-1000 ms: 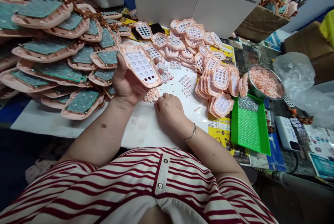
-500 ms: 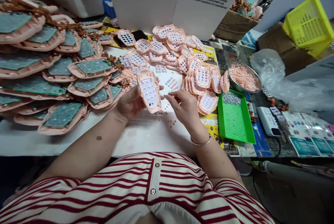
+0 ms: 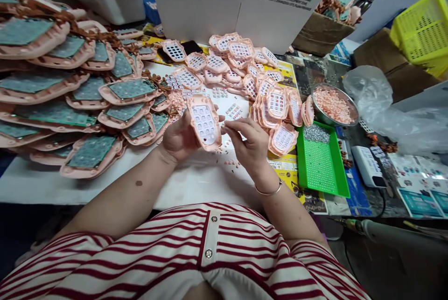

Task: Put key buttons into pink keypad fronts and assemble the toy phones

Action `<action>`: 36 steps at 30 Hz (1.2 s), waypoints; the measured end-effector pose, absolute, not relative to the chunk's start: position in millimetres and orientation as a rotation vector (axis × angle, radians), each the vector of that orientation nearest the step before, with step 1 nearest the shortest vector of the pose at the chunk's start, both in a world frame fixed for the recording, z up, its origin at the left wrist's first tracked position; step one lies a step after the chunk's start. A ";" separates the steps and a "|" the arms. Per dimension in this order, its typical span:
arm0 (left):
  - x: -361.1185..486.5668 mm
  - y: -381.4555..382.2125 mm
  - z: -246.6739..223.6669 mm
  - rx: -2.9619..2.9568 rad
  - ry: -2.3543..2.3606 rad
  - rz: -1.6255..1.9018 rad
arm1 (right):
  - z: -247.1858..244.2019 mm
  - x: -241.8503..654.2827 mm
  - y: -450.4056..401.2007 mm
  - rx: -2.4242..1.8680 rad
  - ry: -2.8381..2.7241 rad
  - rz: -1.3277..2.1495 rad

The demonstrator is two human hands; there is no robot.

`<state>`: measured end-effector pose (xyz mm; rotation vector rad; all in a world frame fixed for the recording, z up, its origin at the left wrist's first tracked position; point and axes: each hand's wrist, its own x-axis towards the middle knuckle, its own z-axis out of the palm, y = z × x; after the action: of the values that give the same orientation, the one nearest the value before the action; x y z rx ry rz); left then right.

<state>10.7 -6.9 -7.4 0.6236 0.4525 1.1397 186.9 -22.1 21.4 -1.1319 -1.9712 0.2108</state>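
Well out to the left of the left hand point(image 3: 179, 142), pink shells with green boards point(image 3: 91, 153) lie in overlapping stacks, the nearest one close to the forearm. Beyond them, farther from the person than the hand, stands a whitish tub point(image 3: 117, 3) with small pale things in it.

The left hand is curled around the held shell point(image 3: 204, 122), supporting it from its left side and from behind, with fingertips showing past its right edge. The shell is tilted, its panel of pale keys facing the person; one small dark opening shows near its lower end. Just beyond this hand is a heap of small pink pieces point(image 3: 176, 101), and farther off rises a printed white carton point(image 3: 227, 3).

The right hand point(image 3: 251, 145) is at the lower right side of the shell, thumb and forefinger drawn into a narrow pinch close to its edge. Whether a small piece sits between those fingertips, I cannot tell. Small loose keys point(image 3: 234, 111) lie on the white work surface point(image 3: 196, 181) just beyond them. A bracelet point(image 3: 269, 193) circles the wrist.

Beyond and to the right of the right hand spreads a pile of keyed shells point(image 3: 277, 102). Farther right are a green tray point(image 3: 318, 164) holding silvery bits point(image 3: 316, 133) at its far end, and a metal bowl point(image 3: 354, 122) of pink pieces. Farthest right of the hand are a white device point(image 3: 367, 166), clear plastic bags point(image 3: 369, 89) and a yellow basket point(image 3: 420, 34).
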 end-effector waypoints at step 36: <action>3.1 -5.1 -5.0 0.704 0.511 0.990 | 42.7 281.8 -96.8 -1.716 -2.224 -0.695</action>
<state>3.1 -5.1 -5.0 0.7042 0.5113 0.9904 281.8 -96.8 42.7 -1.7159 -2.2240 -0.6948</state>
